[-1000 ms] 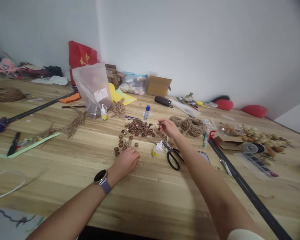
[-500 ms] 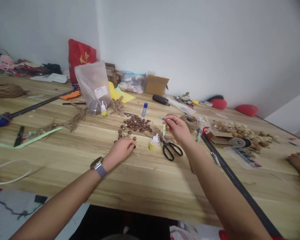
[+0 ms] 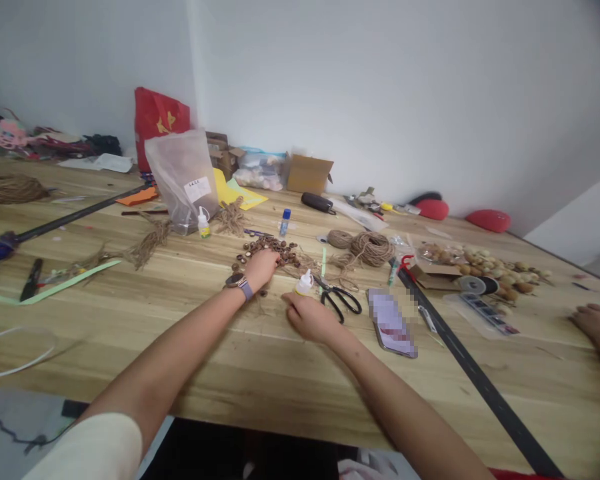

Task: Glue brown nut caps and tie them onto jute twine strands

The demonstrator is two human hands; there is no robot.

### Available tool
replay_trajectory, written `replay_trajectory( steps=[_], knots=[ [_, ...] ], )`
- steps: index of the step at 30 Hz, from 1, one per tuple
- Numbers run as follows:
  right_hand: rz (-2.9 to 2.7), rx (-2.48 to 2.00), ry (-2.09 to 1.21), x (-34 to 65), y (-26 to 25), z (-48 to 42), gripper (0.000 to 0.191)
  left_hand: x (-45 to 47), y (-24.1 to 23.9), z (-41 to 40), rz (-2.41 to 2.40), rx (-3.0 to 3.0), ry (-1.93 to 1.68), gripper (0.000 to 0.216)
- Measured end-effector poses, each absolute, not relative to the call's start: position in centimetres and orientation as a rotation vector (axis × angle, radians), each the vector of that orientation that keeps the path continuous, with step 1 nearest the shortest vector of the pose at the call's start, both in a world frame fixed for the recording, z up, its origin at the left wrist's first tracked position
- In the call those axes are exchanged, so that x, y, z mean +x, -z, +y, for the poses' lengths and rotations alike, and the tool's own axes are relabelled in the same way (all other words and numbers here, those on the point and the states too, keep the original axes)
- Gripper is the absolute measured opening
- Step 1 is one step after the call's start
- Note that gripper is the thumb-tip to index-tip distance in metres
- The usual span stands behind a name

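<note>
My left hand [image 3: 261, 269], with a watch [image 3: 238, 281] on its wrist, reaches down into a pile of small brown acorn-like caps [image 3: 286, 251]. Its fingers are bent together among them; whatever they pinch is hidden. My right hand [image 3: 311, 317] is low over the table, thumb and index finger drawn together at its left side; anything between them is too small to make out. Just behind it stands a small white glue bottle [image 3: 305, 281] with a yellow label, partly covered by the hand. Black-handled scissors [image 3: 343, 300] lie to its right.
A phone [image 3: 393, 323] lies right of the scissors. Behind are twine coils [image 3: 372, 249], a glue stick [image 3: 285, 223], another glue bottle [image 3: 203, 224] and a translucent bag [image 3: 180, 177]. Another person's hand [image 3: 596, 325] rests at the right edge, near dried round pods [image 3: 510, 275].
My left hand has moved forward and right into the cap pile. My right hand has come down and left to the front of the glue bottle, uncovering the phone and twine.
</note>
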State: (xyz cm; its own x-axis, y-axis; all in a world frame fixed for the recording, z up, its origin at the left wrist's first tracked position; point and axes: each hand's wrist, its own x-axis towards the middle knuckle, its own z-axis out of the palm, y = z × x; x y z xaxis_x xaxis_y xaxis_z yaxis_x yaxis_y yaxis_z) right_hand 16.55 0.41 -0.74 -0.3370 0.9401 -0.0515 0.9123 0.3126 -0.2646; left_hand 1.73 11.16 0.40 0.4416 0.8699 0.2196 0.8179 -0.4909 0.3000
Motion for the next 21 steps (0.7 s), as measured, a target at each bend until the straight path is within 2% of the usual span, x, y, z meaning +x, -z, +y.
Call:
replay_trajectory(
  steps=[7,16,18,21],
  knots=[
    [-2.391,-1.742,-0.316,17.2,0.8,1.5,0.032,3.0,-0.1,13.8,1.446,2.554,-0.418,0.022],
    [-2.545,-1.508,-0.443,16.3,0.8,-0.1,0.021,2.9,0.6,13.1,1.375,2.398,-0.564,0.017],
    [-2.487,-1.598,-0.408,17.3,0.0,-0.1,0.018,2.7,0.3,12.8,1.35,2.311,-0.662,0.017],
    [-2.238,-2.047,-0.247,20.2,-1.2,0.0,0.022,2.1,0.1,11.9,1.298,2.126,-0.808,0.019]
  ],
)
